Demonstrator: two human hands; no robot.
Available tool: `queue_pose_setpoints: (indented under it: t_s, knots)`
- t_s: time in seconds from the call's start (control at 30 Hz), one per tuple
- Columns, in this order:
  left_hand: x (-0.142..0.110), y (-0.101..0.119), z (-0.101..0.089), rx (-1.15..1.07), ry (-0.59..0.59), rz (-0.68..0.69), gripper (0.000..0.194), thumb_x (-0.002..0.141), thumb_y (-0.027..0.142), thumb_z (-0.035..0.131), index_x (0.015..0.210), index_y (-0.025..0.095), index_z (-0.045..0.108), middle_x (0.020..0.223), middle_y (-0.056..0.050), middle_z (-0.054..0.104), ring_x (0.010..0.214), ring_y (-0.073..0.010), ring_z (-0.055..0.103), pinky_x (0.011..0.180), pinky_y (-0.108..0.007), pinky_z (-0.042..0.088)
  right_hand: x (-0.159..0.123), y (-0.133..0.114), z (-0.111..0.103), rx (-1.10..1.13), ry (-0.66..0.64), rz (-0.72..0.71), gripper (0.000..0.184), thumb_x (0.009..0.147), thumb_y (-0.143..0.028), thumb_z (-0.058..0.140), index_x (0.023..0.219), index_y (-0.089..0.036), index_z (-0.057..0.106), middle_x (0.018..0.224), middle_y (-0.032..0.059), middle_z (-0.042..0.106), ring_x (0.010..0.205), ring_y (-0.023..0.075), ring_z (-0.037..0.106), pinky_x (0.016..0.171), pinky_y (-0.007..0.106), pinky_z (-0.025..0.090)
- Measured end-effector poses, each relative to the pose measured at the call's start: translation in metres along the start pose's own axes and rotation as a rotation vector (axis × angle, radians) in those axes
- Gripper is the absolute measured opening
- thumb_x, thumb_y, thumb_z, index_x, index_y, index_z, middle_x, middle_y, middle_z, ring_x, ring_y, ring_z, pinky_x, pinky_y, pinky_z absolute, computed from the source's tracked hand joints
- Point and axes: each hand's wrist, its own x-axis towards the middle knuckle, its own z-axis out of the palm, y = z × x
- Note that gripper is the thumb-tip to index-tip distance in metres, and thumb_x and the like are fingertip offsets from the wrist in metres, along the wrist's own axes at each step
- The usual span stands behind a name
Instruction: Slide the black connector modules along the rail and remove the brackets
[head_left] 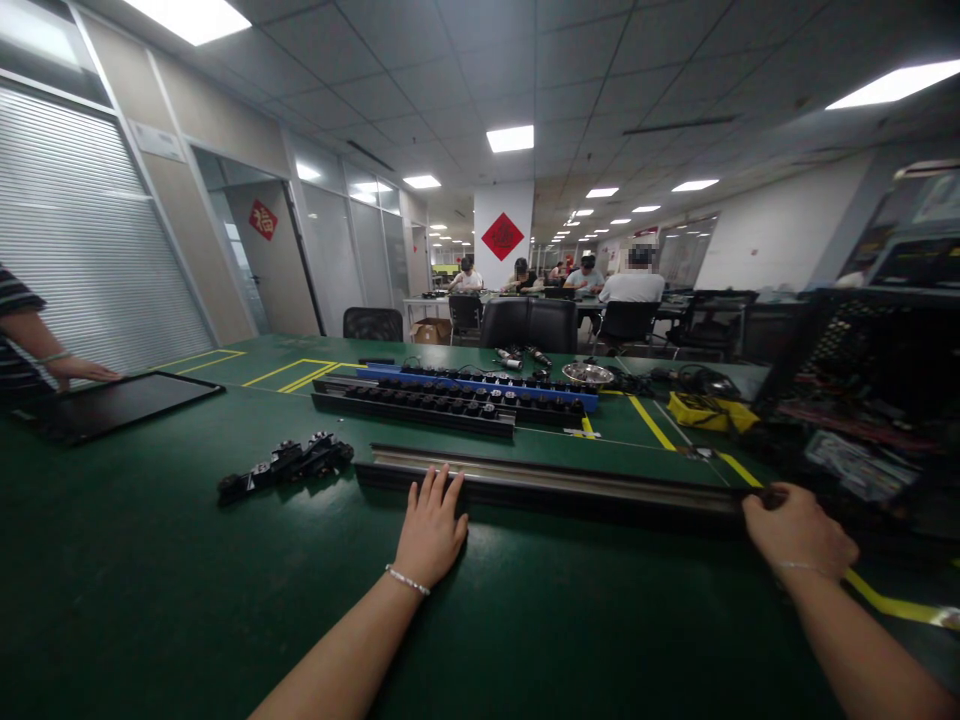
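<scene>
A long dark metal rail [570, 485] with an open channel along its top lies across the green table in front of me. My left hand [433, 525] rests on its left part, fingers stretched out over the near edge. At the rail's right end my right hand [799, 530] is closed, with thumb and fingers curled round a small dark piece I cannot make out clearly. To the left of the rail lies a cluster of black parts [289, 465]. Behind it are a black tray [412, 412] with rows of round black pieces and a blue tray [589, 402].
A co-worker's hand [82, 370] touches a flat black panel [142, 400] at the left. Farther back are a metal bowl [587, 374], power drivers [510, 358] and a yellow bin [711, 412]. Dark equipment [862, 400] stands close on the right. Yellow tape marks the table.
</scene>
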Motion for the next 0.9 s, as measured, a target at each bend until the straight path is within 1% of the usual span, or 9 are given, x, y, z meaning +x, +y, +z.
queue_pose_setpoints:
  t_s: [0.17,0.27,0.33,0.5,0.63,0.73,0.9]
  knots:
    - [0.001,0.000,-0.002,-0.002,-0.014,-0.009,0.059,0.081,0.028,0.048,0.138,0.024,0.033,0.146,-0.008,0.032,0.136,-0.0284,0.022,0.107,-0.052,0.026,-0.006,-0.009,0.000,0.017,-0.023,-0.014,0.057,0.078,-0.048,0.034,0.119,-0.012,0.051,0.106,0.0213,0.059,0.101,0.0335,0.055,0.080,0.041,0.032]
    - [0.001,0.001,-0.003,0.003,-0.021,-0.009,0.059,0.080,0.028,0.048,0.138,0.023,0.034,0.146,-0.008,0.032,0.136,-0.0286,0.022,0.107,-0.052,0.027,-0.008,-0.014,0.002,0.026,-0.049,-0.014,0.055,0.077,-0.046,0.037,0.119,-0.012,0.050,0.107,0.0216,0.059,0.101,0.0324,0.054,0.083,0.042,0.031]
    - [0.001,0.001,-0.002,0.011,-0.018,-0.006,0.059,0.081,0.028,0.048,0.138,0.023,0.033,0.146,-0.008,0.031,0.136,-0.0284,0.022,0.107,-0.051,0.027,-0.010,-0.017,0.004,0.033,-0.049,-0.025,0.053,0.077,-0.044,0.038,0.118,-0.014,0.051,0.107,0.0210,0.060,0.100,0.0318,0.055,0.082,0.042,0.033]
    - [-0.001,0.001,0.000,0.034,0.003,-0.005,0.059,0.082,0.028,0.047,0.138,0.024,0.032,0.147,-0.007,0.031,0.136,-0.0264,0.022,0.108,-0.049,0.026,-0.019,-0.022,0.010,0.039,0.012,-0.069,0.047,0.078,-0.045,0.038,0.111,-0.017,0.055,0.105,0.0172,0.063,0.097,0.0304,0.057,0.080,0.040,0.037]
    - [0.000,0.001,-0.001,0.042,-0.013,-0.003,0.059,0.082,0.028,0.047,0.138,0.022,0.032,0.147,-0.008,0.031,0.136,-0.0266,0.022,0.108,-0.048,0.027,-0.025,-0.028,0.015,0.060,0.015,-0.125,0.047,0.075,-0.047,0.042,0.109,-0.017,0.056,0.104,0.0141,0.063,0.096,0.0315,0.058,0.082,0.042,0.039]
    - [0.001,0.000,-0.001,0.038,-0.026,-0.002,0.059,0.081,0.027,0.048,0.138,0.022,0.032,0.147,-0.008,0.031,0.136,-0.0265,0.021,0.107,-0.047,0.028,-0.029,-0.033,0.016,0.082,0.009,-0.152,0.045,0.075,-0.047,0.044,0.106,-0.017,0.057,0.102,0.0135,0.064,0.096,0.0312,0.057,0.083,0.043,0.039]
    - [0.002,0.000,0.000,0.041,-0.045,-0.006,0.060,0.081,0.028,0.047,0.139,0.022,0.031,0.147,-0.008,0.029,0.137,-0.0264,0.019,0.108,-0.046,0.028,-0.038,-0.044,0.017,0.108,-0.005,-0.195,0.042,0.075,-0.047,0.044,0.103,-0.018,0.057,0.100,0.0126,0.063,0.093,0.0293,0.057,0.082,0.044,0.040]
